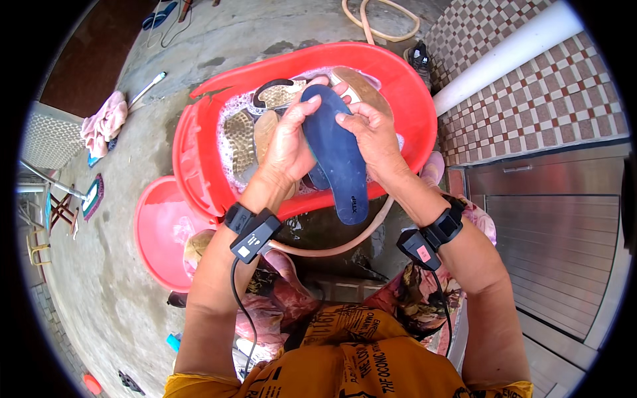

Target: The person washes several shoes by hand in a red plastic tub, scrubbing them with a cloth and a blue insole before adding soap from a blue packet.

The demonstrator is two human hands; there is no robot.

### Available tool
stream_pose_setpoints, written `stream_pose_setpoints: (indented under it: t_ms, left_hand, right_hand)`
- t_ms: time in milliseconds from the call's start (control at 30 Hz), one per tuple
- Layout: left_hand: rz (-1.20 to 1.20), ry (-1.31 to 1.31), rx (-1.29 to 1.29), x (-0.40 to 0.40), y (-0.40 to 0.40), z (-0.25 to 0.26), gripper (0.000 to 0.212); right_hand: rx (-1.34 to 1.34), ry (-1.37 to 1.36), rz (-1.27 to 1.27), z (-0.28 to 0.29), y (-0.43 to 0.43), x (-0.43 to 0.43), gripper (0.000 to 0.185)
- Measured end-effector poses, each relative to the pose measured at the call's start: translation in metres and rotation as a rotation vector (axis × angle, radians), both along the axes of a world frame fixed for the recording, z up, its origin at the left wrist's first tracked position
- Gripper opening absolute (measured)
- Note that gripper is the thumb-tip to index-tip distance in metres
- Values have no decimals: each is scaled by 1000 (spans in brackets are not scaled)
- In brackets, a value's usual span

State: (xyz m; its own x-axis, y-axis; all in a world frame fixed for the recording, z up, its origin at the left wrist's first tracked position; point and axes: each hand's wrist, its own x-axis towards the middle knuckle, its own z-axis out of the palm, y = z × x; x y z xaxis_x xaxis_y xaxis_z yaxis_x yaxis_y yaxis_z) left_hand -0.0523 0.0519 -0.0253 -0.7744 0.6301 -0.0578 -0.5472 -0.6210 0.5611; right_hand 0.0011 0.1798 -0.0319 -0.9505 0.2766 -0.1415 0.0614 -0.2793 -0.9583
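Note:
Both hands grip a dark blue shoe insole near its toe end, above a red plastic tub of sudsy water. My left hand is at the insole's left edge, thumb on its face. From the right, my right hand presses its thumb on the insole, fingers behind. The heel end hangs down past the tub's near rim and bears writing. In the tub lie several insoles and shoes, among them a patterned insole at the left and a shoe with a brown sole at the upper right.
A pink basin stands left of the tub. A hose curves below the tub's near side. A black shoe lies by the tiled wall; a metal door is at the right. A mop and a pink cloth lie at the left.

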Motion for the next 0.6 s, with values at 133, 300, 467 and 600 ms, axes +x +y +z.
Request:
stream_pose_setpoints:
  t_ms: [133,300,467,600]
  left_hand:
    - [-142,-219,66,25,2,-11,50]
    - [-165,-194,92,2,-7,-13,44]
    - [-133,-349,-277,-10,-25,-37,37]
    - [-64,-305,-575,-19,-32,-55,35]
  right_hand:
    - [-110,-19,-12,2,0,-5,10]
    - [241,-8,-218,-5,22,-12,13]
    - [-72,-87,-198,-6,32,-14,13]
    - [-24,-140,-223,-21,45,-16,13]
